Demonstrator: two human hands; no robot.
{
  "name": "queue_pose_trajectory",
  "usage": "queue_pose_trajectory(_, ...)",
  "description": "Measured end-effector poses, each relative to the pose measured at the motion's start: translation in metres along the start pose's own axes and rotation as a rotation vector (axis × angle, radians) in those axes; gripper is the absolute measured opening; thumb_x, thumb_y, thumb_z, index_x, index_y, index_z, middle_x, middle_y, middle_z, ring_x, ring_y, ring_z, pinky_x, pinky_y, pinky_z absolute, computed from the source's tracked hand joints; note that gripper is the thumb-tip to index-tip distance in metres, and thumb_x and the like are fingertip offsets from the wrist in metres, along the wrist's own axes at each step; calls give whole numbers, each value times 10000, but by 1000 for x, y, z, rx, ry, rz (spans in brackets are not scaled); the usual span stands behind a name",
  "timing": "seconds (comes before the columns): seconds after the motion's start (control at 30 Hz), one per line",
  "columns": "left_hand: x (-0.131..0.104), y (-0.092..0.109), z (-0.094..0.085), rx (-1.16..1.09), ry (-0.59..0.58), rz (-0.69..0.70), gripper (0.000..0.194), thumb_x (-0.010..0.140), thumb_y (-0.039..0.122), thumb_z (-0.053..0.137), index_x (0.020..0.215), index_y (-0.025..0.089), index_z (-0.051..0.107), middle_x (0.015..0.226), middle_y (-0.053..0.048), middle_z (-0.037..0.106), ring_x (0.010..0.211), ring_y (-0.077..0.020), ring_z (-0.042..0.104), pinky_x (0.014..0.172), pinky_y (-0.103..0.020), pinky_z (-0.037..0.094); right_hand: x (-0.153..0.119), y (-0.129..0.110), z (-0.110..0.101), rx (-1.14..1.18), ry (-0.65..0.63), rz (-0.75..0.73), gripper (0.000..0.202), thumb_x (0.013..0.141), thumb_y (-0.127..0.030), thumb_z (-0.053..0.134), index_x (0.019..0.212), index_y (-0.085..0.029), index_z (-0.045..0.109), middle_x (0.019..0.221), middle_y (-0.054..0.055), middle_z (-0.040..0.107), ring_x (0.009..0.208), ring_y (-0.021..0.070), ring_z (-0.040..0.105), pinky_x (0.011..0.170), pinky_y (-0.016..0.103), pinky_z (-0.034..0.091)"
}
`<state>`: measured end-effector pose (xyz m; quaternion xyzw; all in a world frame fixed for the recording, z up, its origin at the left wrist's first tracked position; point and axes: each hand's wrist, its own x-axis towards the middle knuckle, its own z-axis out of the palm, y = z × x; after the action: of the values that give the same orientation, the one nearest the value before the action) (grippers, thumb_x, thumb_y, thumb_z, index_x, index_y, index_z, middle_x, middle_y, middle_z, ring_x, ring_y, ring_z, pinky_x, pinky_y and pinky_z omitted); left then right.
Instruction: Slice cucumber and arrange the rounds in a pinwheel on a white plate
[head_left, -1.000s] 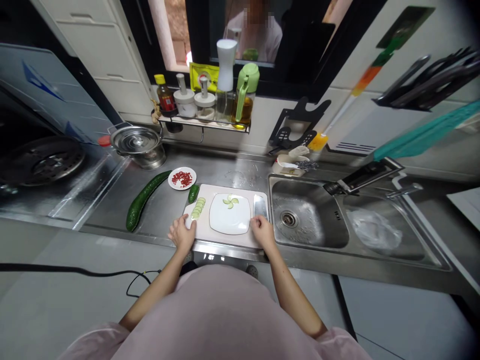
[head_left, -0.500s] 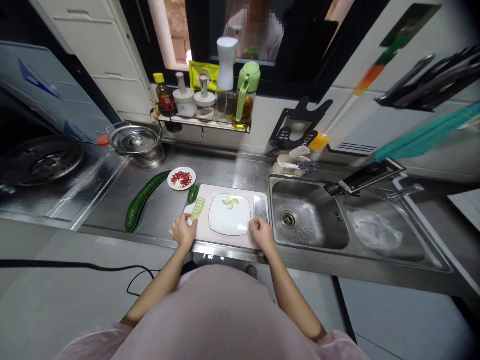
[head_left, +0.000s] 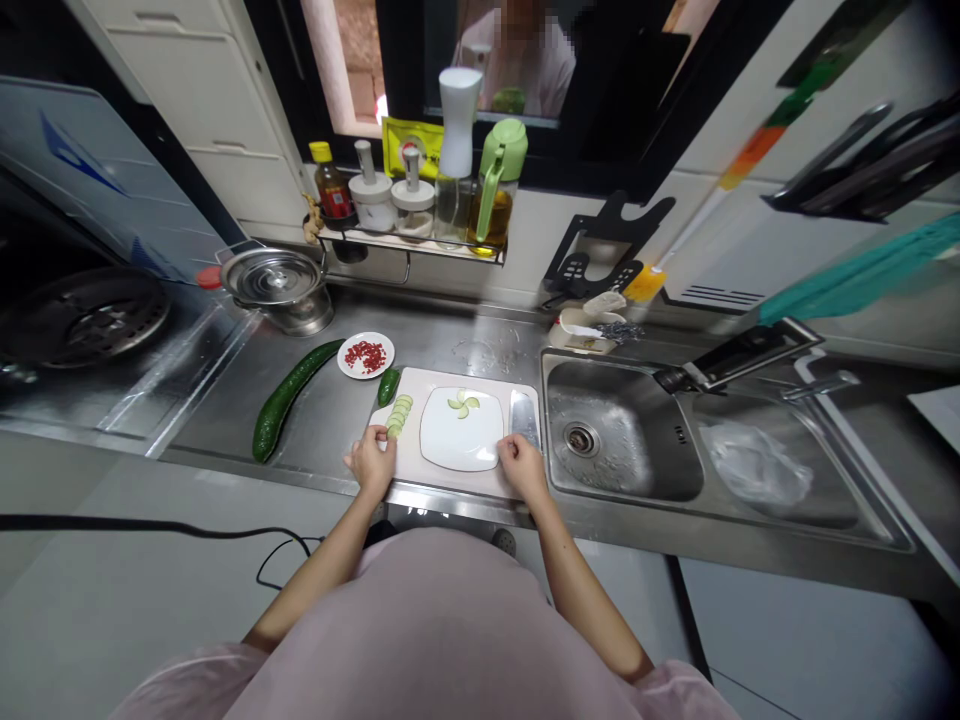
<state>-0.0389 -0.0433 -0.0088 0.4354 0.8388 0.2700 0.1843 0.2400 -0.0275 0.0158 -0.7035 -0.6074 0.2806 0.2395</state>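
Note:
A white cutting board (head_left: 409,465) lies on the steel counter, with a white square plate (head_left: 459,440) on it. Pale green slices (head_left: 463,404) sit near the plate's far edge. My left hand (head_left: 372,460) is closed at the near end of a row of cucumber slices (head_left: 400,411) on the board's left; its fingertips touch the nearest slices. Beside the plate's right edge, my right hand (head_left: 522,462) is closed, and what its fingers hold, if anything, is too small to make out. A cleaver blade (head_left: 523,414) lies just beyond it, its handle hidden.
A cucumber piece (head_left: 388,387), a small dish of red bits (head_left: 365,356) and a long cucumber (head_left: 289,400) lie left of the board. Farther left are a lidded pot (head_left: 281,290) and a pan (head_left: 90,315). The sink (head_left: 622,430) adjoins on the right; bottles stand on a rack behind.
The view has shifted slightly. My left hand's fingers have moved a little inward against the near end of the slice row. My right hand stays by the plate's edge.

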Motion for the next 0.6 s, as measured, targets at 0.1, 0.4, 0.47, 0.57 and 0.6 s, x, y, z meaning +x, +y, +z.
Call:
queue_pose_trajectory(0.1,1,2,2,-215,-5,-43,215,754,350,618,922,217,634,829,-31,669,815,-208,576,856,-367,355,-1,0,0,11,-1,4,255,814,-386,467,760,-194,625,578,-11,521,571,154,487,570,247,316)
queue_pose_trajectory(0.4,-2,61,-17,-964,-312,-176,314,571,310,761,828,142,694,762,-45,669,731,-161,605,713,-276,447,12,-34,-4,168,-37,-125,222,799,-384,523,781,-193,635,583,-21,531,580,144,495,579,241,351)
queue_pose_trajectory(0.47,-6,76,-26,-954,-376,-186,304,572,308,770,825,148,714,739,-41,669,729,-165,608,697,-274,447,15,-50,-5,242,-71,-189,218,794,-393,551,817,-199,646,641,-15,573,618,142,513,607,240,382)
queue_pose_trajectory(0.57,-13,91,-34,-952,-452,-178,302,561,318,781,809,156,722,722,-33,668,708,-157,602,689,-271,449,16,-74,-6,338,-136,-273,223,804,-389,569,884,-201,657,750,0,625,665,137,532,662,254,424)
queue_pose_trajectory(0.6,-14,94,-35,-960,-475,-167,307,554,322,786,805,158,722,722,-31,668,704,-154,600,691,-270,450,16,-80,-5,352,-159,-292,223,807,-385,575,901,-202,660,786,7,638,685,138,539,682,260,433)
